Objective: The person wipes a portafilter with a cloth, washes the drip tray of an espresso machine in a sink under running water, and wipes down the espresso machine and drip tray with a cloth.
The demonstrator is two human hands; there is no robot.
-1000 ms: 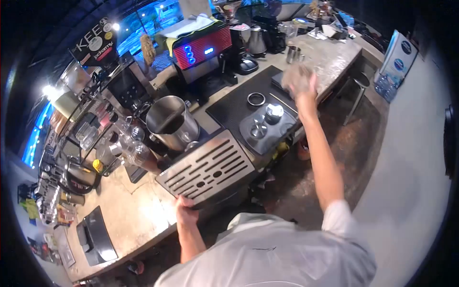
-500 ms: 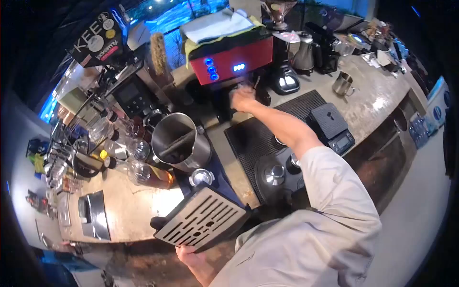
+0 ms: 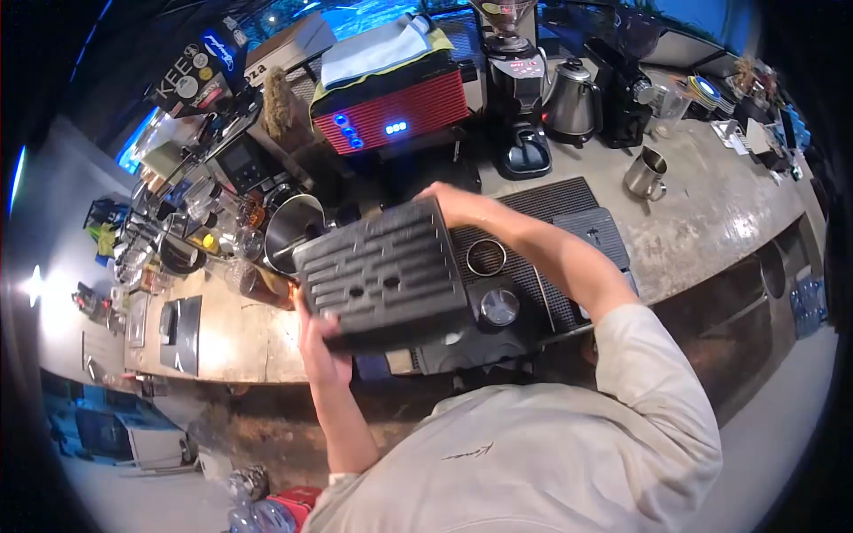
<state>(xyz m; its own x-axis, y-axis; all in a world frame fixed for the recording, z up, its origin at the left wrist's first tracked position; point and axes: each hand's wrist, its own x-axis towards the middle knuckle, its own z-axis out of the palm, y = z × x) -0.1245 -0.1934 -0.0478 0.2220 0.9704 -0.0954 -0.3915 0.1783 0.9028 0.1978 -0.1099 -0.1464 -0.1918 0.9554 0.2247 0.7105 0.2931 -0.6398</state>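
A slotted drip tray (image 3: pixel 382 266) is held over the counter in front of the red espresso machine (image 3: pixel 391 107). My left hand (image 3: pixel 322 342) grips its near left corner, with the thumb on top. At the tray's far right corner is my right hand (image 3: pixel 442 201), its fingers mostly hidden behind the tray, so its grip cannot be made out. Just right of the tray, a metal ring (image 3: pixel 486 257) lies on the black mat (image 3: pixel 569 197). A round metal tamper-like piece (image 3: pixel 499 306) stands nearer to me.
A steel container (image 3: pixel 295 222) and glass bottles (image 3: pixel 258 282) stand left of the tray. To the right are a black scale (image 3: pixel 593 233), a steel pitcher (image 3: pixel 645 172), a kettle (image 3: pixel 572 102) and a grinder (image 3: pixel 520 89). A dark flat case (image 3: pixel 181 333) lies on the left counter.
The tray has moved up and forward in my left hand, toward the machine. My right hand has come back from under the machine to the tray's far corner.
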